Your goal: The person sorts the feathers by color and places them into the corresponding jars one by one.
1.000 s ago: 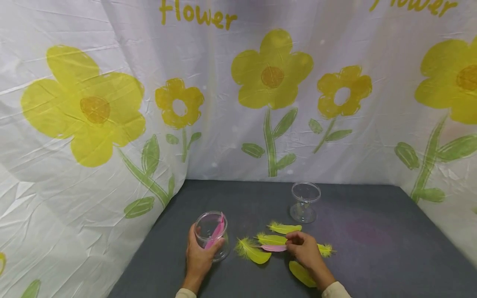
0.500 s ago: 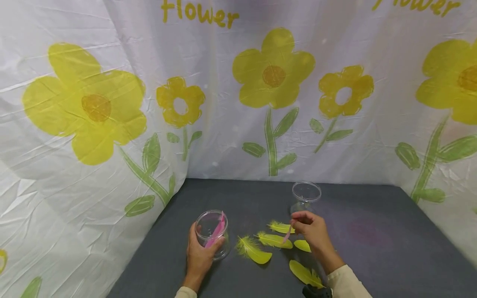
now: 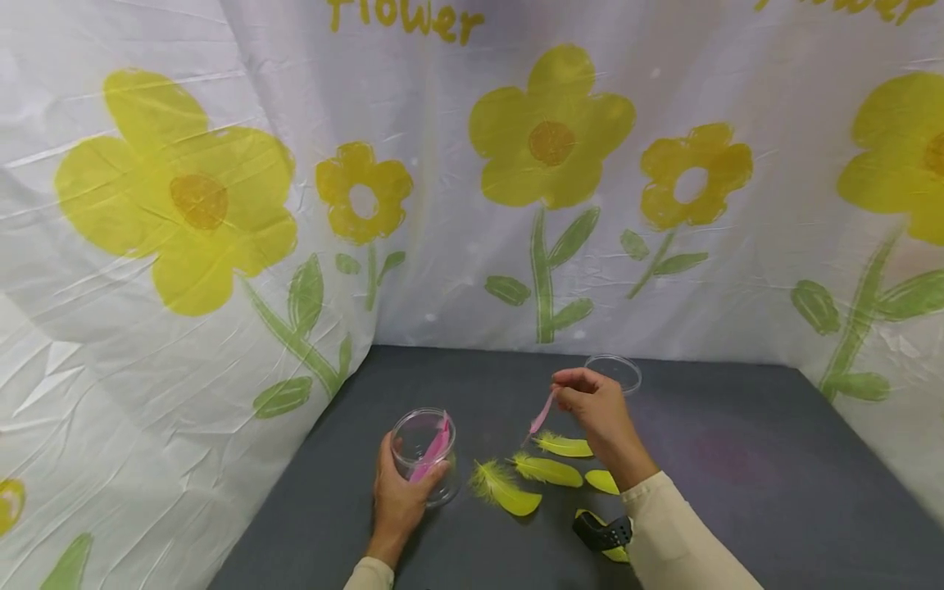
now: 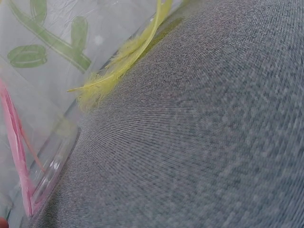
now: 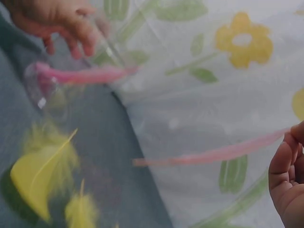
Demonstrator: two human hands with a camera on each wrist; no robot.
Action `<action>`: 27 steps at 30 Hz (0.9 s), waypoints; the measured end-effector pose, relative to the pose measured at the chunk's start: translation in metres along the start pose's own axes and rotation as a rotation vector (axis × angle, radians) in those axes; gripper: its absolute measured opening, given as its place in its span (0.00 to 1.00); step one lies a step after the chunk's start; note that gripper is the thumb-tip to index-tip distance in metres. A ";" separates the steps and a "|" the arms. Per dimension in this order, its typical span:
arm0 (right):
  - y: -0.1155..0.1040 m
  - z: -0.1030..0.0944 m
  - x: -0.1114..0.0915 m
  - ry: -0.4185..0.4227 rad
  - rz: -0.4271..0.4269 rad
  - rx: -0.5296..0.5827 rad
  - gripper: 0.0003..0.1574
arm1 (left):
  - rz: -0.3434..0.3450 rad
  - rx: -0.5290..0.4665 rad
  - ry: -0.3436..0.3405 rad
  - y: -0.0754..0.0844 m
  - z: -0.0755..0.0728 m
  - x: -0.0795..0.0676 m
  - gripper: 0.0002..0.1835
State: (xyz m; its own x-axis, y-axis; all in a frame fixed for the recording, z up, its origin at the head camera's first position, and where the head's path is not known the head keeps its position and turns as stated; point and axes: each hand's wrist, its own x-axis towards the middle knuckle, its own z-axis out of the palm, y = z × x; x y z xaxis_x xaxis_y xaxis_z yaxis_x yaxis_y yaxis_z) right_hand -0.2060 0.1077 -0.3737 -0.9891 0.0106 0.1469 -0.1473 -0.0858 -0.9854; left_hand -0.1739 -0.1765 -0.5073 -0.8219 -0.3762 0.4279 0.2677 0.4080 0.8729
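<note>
My left hand grips a clear plastic cup on the left of the table, fingers and thumb around its side. Pink feathers stand inside that cup, leaning against its wall; the left wrist view shows a pink feather through the plastic. Above the table, my right hand pinches one end of a light pink feather, which hangs down to the left. In the right wrist view this feather stretches from the fingertips, apart from the cup.
Several yellow feathers lie on the dark grey table between and below the hands. A second clear cup stands behind my right hand, mostly hidden. A black wrist strap covers part of one yellow feather. A flower-printed curtain borders the table.
My right hand has lifted the pink feather off the yellow ones, then moved up and left with it, now hiding most of the far cup. The left hand still holds its cup.
</note>
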 end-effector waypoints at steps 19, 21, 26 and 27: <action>-0.026 0.103 0.026 -0.224 -0.118 0.187 0.08 | -0.003 0.020 0.015 0.003 0.000 0.001 0.55; -0.018 0.111 0.026 -0.239 -0.121 0.189 0.09 | 0.001 0.022 0.018 0.002 0.001 0.001 0.54; 0.006 0.126 0.025 -0.264 -0.116 0.133 0.08 | 0.002 0.017 0.019 0.001 0.001 0.001 0.54; 0.011 0.128 0.024 -0.270 -0.110 0.117 0.08 | -0.001 0.017 0.017 0.001 0.001 0.000 0.54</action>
State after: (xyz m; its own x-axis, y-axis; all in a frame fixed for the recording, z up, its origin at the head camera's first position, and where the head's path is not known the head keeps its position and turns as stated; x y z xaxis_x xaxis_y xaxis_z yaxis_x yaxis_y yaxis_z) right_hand -0.2316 -0.0207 -0.3699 -0.9284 -0.2375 0.2857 -0.2370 -0.2134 -0.9478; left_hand -0.1744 -0.1759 -0.5067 -0.8135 -0.3907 0.4308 0.2578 0.4217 0.8693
